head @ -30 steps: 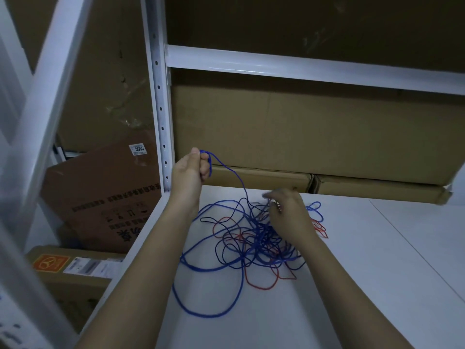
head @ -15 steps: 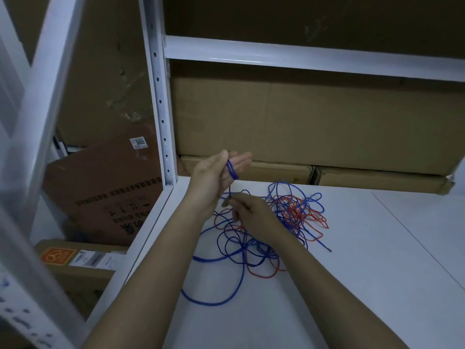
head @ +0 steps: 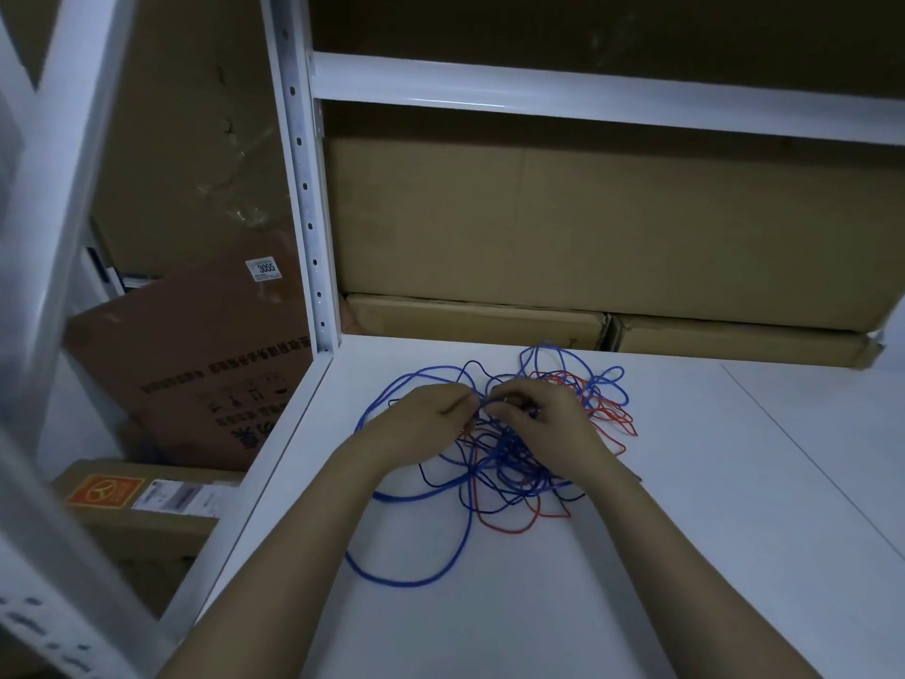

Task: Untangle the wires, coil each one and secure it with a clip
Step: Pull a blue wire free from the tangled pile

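A tangle of wires lies on the white shelf board (head: pixel 734 482): a thick bright blue wire (head: pixel 416 580), a thin dark blue wire (head: pixel 440 482) and a thin red wire (head: pixel 509 529). Both hands sit low on the middle of the tangle, fingertips almost meeting. My left hand (head: pixel 421 423) has its fingers curled onto blue strands at the tangle's left side. My right hand (head: pixel 543 419) pinches strands in the knot's centre. Which exact strand each hand holds is hidden under the fingers. No clip is in view.
Cardboard boxes (head: pixel 587 213) fill the back of the shelf behind the wires. A white perforated upright post (head: pixel 308 213) stands at the shelf's left rear corner. Left of the shelf edge, more boxes (head: pixel 196 365) lie lower down.
My left hand, raised with a blue loop a second ago, has come down onto the tangle. My right hand moved back to the centre, and the blue wire spread out on the board.
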The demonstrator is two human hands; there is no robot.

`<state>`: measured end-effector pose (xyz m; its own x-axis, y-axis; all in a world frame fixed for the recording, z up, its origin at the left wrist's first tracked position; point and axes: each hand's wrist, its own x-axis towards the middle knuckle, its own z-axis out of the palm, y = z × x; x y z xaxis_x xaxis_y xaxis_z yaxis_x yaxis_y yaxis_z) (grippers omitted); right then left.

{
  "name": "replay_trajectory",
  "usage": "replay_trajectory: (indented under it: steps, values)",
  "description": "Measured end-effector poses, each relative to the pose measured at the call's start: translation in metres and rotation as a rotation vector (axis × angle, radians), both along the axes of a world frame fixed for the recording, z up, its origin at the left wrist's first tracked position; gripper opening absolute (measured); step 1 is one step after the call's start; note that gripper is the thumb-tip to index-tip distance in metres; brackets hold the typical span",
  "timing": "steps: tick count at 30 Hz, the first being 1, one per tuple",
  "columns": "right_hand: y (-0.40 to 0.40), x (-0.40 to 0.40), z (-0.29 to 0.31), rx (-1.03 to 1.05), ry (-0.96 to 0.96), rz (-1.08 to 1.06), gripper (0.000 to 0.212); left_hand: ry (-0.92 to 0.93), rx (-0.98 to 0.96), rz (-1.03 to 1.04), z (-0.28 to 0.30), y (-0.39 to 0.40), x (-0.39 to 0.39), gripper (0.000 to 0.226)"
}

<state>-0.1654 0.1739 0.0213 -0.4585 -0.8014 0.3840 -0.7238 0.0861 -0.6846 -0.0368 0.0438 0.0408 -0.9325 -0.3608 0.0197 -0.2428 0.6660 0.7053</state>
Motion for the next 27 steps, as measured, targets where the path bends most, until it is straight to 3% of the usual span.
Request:
replay_trajectory:
  steps: [2,4,8,12,16,21,23,27]
  values:
    - [0.000,0.000,0.000,-0.021,-0.056,0.003,0.010,-0.089,0.093,-0.067,0.008,0.002,0.004,0.040]
    - [0.001,0.001,0.001,-0.009,-0.110,0.042,0.017,-0.065,0.242,-0.120,0.013,0.004,0.005,0.042]
    - [0.002,0.006,0.002,0.003,-0.245,0.099,0.016,0.362,0.590,0.137,0.018,0.002,0.000,0.045]
    - [0.005,0.004,-0.008,0.037,-0.276,0.058,0.026,0.632,0.844,0.361,0.021,-0.009,-0.007,0.038]
    - [0.002,0.004,-0.005,-0.032,-0.031,-0.020,0.025,0.685,0.736,0.399,0.025,-0.010,-0.012,0.037]
    - [0.000,0.015,0.025,-0.151,-0.361,0.083,0.026,0.755,0.604,0.419,0.036,-0.012,-0.015,0.037]
    - [-0.006,0.015,0.035,-0.195,-0.268,0.041,0.022,0.802,0.592,0.410,0.046,-0.013,-0.018,0.036]
    - [-0.019,-0.002,0.063,-0.206,0.153,-0.232,0.019,0.877,0.582,0.406,0.066,-0.017,-0.022,0.034]
